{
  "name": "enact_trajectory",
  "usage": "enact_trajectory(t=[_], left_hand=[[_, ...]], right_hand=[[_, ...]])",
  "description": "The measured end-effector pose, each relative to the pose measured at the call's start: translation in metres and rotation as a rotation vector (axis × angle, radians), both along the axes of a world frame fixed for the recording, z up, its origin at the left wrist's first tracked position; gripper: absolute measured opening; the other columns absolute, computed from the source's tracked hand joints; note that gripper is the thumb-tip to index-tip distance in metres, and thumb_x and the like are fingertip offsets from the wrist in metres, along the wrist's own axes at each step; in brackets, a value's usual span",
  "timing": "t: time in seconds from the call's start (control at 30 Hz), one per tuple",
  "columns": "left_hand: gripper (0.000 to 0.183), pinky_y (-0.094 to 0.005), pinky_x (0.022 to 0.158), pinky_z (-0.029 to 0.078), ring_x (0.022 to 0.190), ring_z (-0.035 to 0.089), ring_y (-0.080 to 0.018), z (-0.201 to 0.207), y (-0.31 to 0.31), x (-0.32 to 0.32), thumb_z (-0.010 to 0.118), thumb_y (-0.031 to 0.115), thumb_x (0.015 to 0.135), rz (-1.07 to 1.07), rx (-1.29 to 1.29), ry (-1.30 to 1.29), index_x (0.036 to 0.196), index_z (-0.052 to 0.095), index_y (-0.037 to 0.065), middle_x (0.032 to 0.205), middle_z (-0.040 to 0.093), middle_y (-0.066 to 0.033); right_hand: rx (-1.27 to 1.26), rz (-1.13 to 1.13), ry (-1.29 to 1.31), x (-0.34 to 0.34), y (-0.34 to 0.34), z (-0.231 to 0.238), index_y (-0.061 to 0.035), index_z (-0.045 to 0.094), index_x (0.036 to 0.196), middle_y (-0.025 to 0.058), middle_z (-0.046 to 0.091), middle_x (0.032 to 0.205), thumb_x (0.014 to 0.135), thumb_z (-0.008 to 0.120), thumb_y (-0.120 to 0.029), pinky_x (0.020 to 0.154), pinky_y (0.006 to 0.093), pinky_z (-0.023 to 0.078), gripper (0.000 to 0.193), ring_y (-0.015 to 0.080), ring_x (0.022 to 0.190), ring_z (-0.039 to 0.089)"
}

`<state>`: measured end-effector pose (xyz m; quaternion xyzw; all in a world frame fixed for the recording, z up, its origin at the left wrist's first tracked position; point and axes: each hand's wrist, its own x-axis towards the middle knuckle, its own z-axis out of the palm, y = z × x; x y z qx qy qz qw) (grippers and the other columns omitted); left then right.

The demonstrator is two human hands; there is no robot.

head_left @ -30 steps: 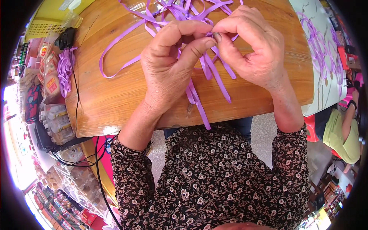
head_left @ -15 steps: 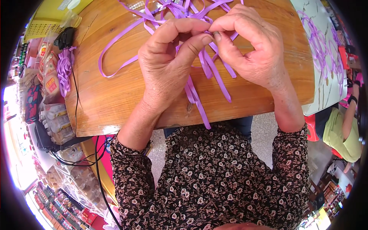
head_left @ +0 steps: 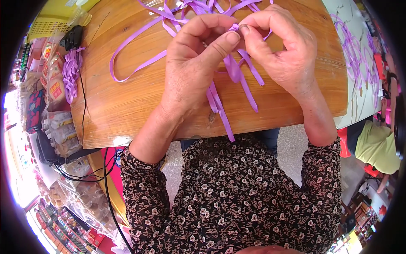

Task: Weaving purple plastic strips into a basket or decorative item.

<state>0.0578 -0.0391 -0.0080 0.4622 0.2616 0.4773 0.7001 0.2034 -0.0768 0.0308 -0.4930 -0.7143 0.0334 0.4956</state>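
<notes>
Purple ribbon (head_left: pixel 232 70) hangs in strips from my fingertips over the wooden table. My left hand (head_left: pixel 196 55) pinches a small fold of it between thumb and index finger. Close beside it, my right hand (head_left: pixel 283 48) is closed in a pinch on the same ribbon, thumb against index finger. The two pinches almost touch. A small loop or knot shows between them, but its exact form is partly hidden by the fingers. More ribbon lies tangled beyond my hands, and one long loop curves out to the left on the table.
A bundle of purple ribbon (head_left: pixel 72 74) hangs at the table's left edge by a black cable and packaged goods (head_left: pixel 55 89). The wooden table (head_left: pixel 122 106) meets a white marbled table (head_left: pixel 357 101) holding more ribbon. A person in a yellow-green garment (head_left: pixel 376 148) is at far right.
Both hands have shifted slightly to the right and up, and a purple fold now shows above the left thumb. The hanging ribbon between the hands has bunched into a wider loop.
</notes>
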Motion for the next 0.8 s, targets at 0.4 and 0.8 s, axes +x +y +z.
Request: enact_trajectory(t=[0.4,0.8], left_hand=[[0.010,-0.0146,0.053,0.040,0.061,0.049,-0.0001,-0.007,0.001,-0.006,0.064,-0.002,0.081,0.157,0.366,0.244,0.091,0.063,0.000,0.073,0.059,0.0029],[0.014,-0.0188,0.068,0.048,0.075,0.059,-0.0079,-0.010,-0.001,-0.008,0.058,-0.002,0.085,0.136,0.318,0.219,0.098,0.060,-0.004,0.085,0.064,-0.0048]], right_hand=[[-0.227,-0.035,0.002,0.000,-0.002,-0.022,0.0004,0.062,0.085,-0.0016,0.059,0.074,0.080,0.063,0.000,0.057,0.0197,0.039,0.004,0.0029,0.067,0.050],[-0.315,0.002,0.204,-0.013,-0.006,0.000,-0.0017,0.061,0.077,0.0037,0.060,0.070,0.074,0.064,0.001,0.050,0.0203,0.043,0.005,0.0077,0.060,0.057]])
